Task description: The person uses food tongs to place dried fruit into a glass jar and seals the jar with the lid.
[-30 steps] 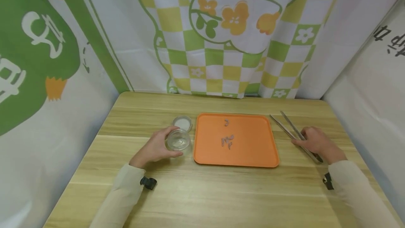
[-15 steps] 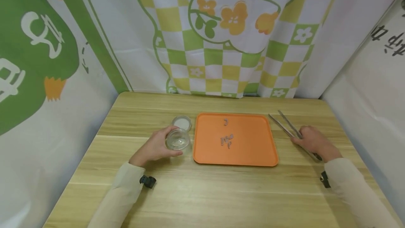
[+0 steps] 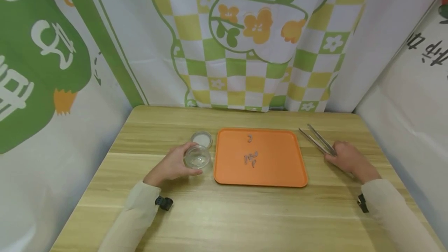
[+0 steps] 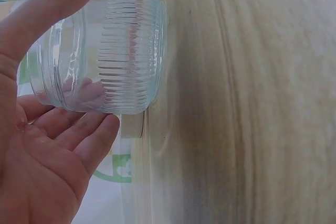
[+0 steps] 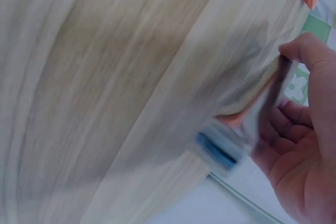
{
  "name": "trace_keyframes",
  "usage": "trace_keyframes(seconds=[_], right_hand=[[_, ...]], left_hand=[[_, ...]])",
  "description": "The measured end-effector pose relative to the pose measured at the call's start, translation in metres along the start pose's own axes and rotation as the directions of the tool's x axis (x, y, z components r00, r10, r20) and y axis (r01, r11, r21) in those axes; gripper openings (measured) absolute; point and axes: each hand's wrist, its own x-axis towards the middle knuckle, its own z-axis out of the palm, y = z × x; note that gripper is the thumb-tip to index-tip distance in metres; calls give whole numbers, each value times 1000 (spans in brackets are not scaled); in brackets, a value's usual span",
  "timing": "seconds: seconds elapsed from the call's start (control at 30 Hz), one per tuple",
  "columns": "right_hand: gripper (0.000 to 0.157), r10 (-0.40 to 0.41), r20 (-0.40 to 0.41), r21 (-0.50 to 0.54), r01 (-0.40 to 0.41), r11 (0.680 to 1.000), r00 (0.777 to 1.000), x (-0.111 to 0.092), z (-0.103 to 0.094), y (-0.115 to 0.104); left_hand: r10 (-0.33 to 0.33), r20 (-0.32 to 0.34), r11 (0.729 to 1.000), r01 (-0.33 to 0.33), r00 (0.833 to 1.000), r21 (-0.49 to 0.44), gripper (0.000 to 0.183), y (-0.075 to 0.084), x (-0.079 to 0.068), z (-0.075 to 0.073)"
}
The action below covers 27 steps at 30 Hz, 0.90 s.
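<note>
In the head view my left hand holds a clear glass jar, thumb on its near side and fingers on the far side. The left wrist view shows the ribbed wall of this jar between thumb and fingers, its base close over the table. At the right, my right hand grips metal tongs, whose two arms spread apart toward the back. The right wrist view has the blurred end of the tongs tilted above the wood, with a shadow beneath. Several small grey curved pieces lie on an orange tray.
Just behind the jar lies a round lid with a pale centre, left of the tray. All stand on a wooden table. A patterned cloth hangs along the back edge, with printed sheets at both sides.
My right hand has drawn the tongs up slightly, and their rear end is now hidden below the hand. The left hand and jar stay in place. The head view tilts up a little.
</note>
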Motion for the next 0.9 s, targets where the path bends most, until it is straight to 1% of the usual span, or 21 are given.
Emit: trace_keyframes(seconds=[0.17,0.23,0.47,0.6,0.77,0.9], right_hand=[[32,11,-37,33,-9,999,999,-4,-4,0],[32,7,-49,28,-6,1000,999,-5,-7,-1],[35,10,-14,15,-9,1000,1000,-9,-17,-7],[36,2,-16,-2,-2,1000,1000,-11,-20,-12],[36,-28,-56,-19,26,999,998,-13,-22,-21],[32,-54,-86,-14,53,998,995,-13,-23,-30]], left_hand=[[-2,-1,1000,2,1000,-4,89,1,0,0],[-3,1,1000,3,1000,-4,89,2,0,-1],[-7,5,1000,7,1000,-6,89,1,0,-2],[-15,5,1000,15,1000,-6,88,1,-1,-2],[-19,9,1000,19,1000,-12,88,1,-1,-1],[-14,3,1000,13,1000,2,88,0,-2,-1]])
